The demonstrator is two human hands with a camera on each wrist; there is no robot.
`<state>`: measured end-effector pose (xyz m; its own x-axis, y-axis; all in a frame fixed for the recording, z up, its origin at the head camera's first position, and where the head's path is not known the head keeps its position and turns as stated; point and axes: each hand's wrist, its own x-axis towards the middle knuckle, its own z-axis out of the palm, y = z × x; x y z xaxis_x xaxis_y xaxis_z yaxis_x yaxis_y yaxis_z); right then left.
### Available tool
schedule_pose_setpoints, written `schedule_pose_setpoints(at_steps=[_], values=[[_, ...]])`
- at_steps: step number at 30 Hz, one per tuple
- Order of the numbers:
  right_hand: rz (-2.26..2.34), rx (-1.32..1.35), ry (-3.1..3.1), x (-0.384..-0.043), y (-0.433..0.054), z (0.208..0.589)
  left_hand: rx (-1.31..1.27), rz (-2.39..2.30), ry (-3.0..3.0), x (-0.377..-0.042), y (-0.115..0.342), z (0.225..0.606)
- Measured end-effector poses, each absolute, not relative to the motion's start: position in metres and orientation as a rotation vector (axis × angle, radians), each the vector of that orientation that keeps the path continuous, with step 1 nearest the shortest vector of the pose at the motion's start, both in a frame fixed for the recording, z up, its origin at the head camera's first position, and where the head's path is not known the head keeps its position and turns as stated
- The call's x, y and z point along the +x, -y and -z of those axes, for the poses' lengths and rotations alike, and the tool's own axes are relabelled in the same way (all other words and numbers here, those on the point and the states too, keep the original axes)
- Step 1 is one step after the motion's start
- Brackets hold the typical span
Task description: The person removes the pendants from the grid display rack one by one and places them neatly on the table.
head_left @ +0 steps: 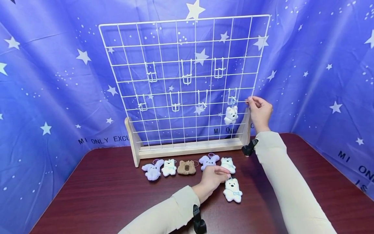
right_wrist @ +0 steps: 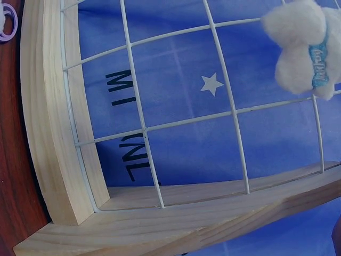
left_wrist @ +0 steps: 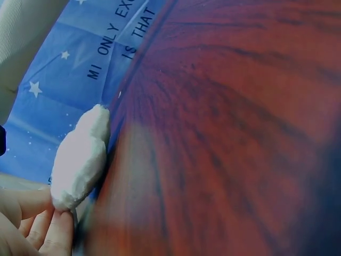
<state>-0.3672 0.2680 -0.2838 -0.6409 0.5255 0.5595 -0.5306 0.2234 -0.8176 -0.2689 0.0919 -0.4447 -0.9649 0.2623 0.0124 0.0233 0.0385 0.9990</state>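
Note:
My left hand (head_left: 211, 180) pinches the top end of a white bear plush keychain (head_left: 232, 191) with a light-blue bow, low over the dark red table. In the left wrist view, thumb and fingers meet at one end of the white plush (left_wrist: 82, 157). My right hand (head_left: 261, 112) grips the right edge of a white wire grid rack (head_left: 195, 42) with thumb and fingertips. Beside that hand, another white bear keychain (head_left: 231, 115) hangs from a hook (head_left: 232, 99). In the right wrist view this hanging bear (right_wrist: 298, 45) shows partly; the right hand's fingers are hidden there.
A row of plush keychains lies before the rack's wooden base (head_left: 187, 149): a purple one (head_left: 153, 170), a white bear (head_left: 169, 168), a brown one (head_left: 187, 168), another purple one (head_left: 208, 161) and a white bear (head_left: 228, 165). Several wire hooks (head_left: 187, 76) hang bare on the grid.

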Motion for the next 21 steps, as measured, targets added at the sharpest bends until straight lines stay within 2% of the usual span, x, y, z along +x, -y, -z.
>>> schedule_pose_setpoints(at_steps=[10,21], values=[[-1.578,0.01,1.642,-0.368,-0.269,0.285,0.379,-2.059,-2.118,-0.267,-0.085,0.423],[-1.596,0.021,1.631,-0.372,-0.272,0.286,0.51,-2.055,-2.259,-0.288,-0.074,0.348]])
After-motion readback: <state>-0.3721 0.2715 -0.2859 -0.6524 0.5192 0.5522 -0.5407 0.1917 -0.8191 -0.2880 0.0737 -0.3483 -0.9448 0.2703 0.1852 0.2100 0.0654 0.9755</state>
